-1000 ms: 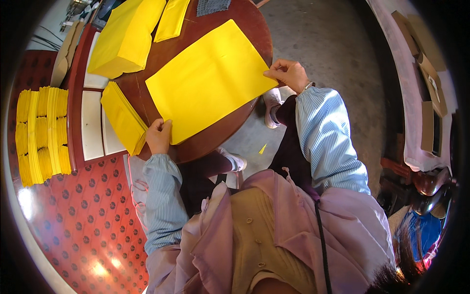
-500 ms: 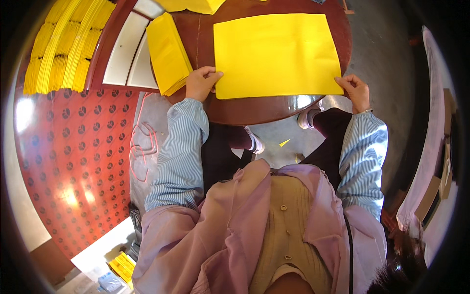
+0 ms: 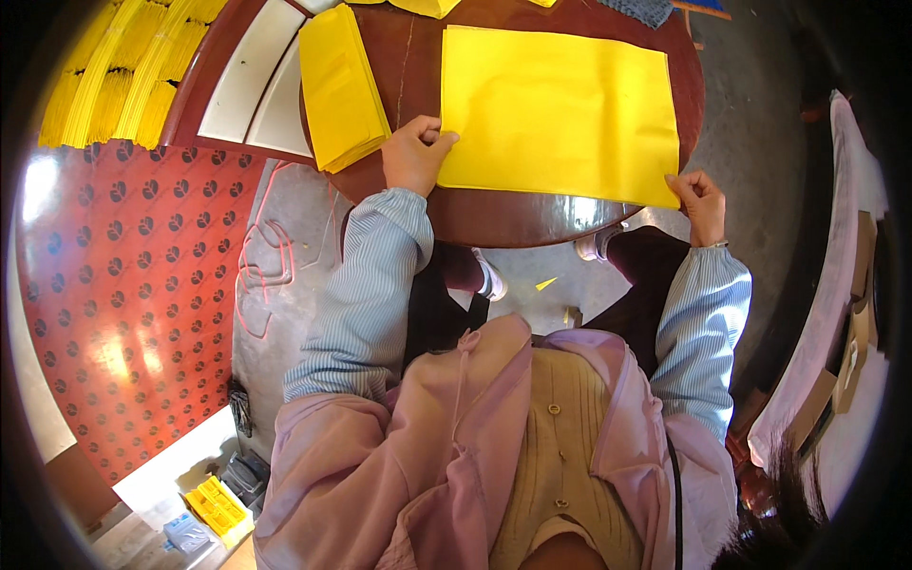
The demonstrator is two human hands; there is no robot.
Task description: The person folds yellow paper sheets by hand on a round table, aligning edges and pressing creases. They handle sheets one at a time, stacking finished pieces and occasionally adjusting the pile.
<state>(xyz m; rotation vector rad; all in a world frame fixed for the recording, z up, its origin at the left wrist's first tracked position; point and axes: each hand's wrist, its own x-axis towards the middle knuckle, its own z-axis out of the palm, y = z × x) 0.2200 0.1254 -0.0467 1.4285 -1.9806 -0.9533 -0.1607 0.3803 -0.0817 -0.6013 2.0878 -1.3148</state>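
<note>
A large yellow sheet (image 3: 560, 109) lies over the near part of a round, glossy reddish-brown table (image 3: 494, 223), turned slightly so its right side is nearer me. Whether it is one layer or several I cannot tell. My left hand (image 3: 415, 157) pinches its left edge near the close corner, thumb on top. At the near right corner, my right hand (image 3: 699, 201) grips the sheet between thumb and fingers, just past the table's rim. Beside my left hand is a stack of folded yellow sheets (image 3: 342, 90), long and narrow.
More yellow paper (image 3: 427, 6) lies at the table's far side, near a grey-blue cloth (image 3: 641, 9). Bundled yellow stacks (image 3: 123, 76) fill the far left, above a red patterned board (image 3: 142, 285). A pink cord (image 3: 271, 256) loops on the floor. Cardboard boxes (image 3: 850, 361) stand at right.
The sheet has turned a little clockwise, its right side coming nearer me. My right hand has come nearer with that corner; both hands keep their grip. The whole view has shifted slightly.
</note>
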